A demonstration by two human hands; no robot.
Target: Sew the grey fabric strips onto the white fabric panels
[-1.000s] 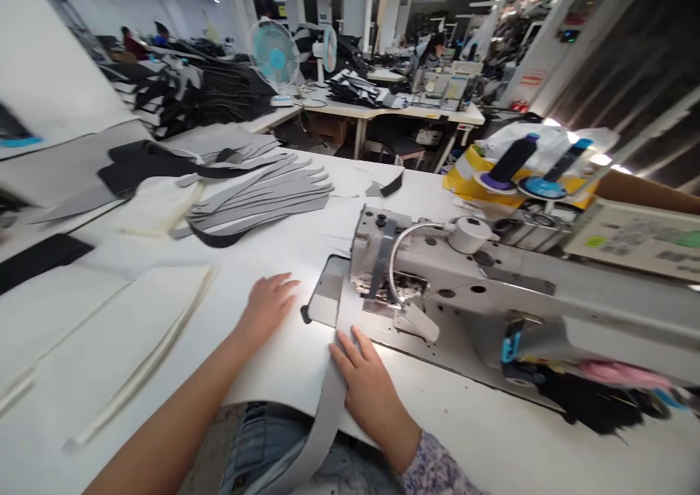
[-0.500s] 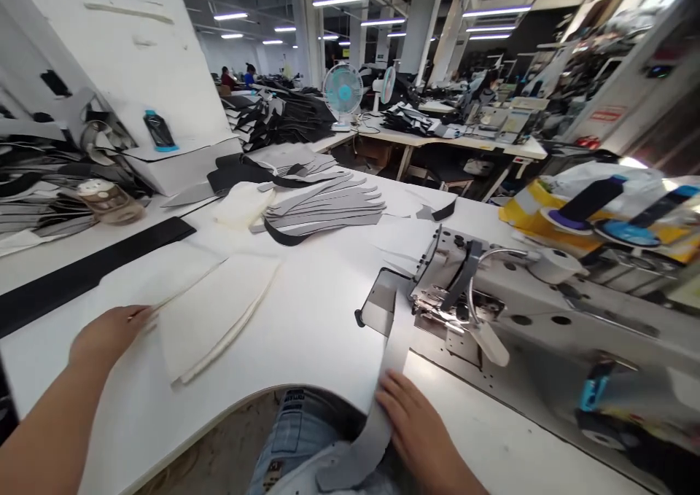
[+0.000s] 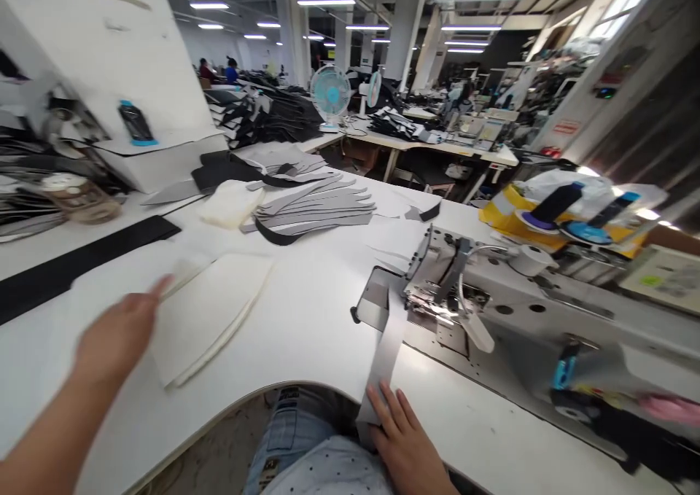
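Observation:
My left hand (image 3: 117, 334) hovers over the near left of the white table, blurred by motion, one finger reaching the edge of a stack of cream fabric pieces (image 3: 211, 313). My right hand (image 3: 402, 440) rests at the table's front edge with fingers stretched flat on the lower end of a long grey fabric strip (image 3: 386, 353). That strip runs up to the needle area of the grey sewing machine (image 3: 464, 298).
A pile of grey cut strips (image 3: 317, 207) and a cream bundle (image 3: 230, 203) lie further back. A black strip (image 3: 71, 262) lies at left. Thread cones (image 3: 552, 203) stand behind the machine. Fans, stacked material and other people fill the far workshop.
My left hand left the spot beside the machine and swung left to the cream stack. My right hand slid down the grey strip to the table edge. The camera turned left.

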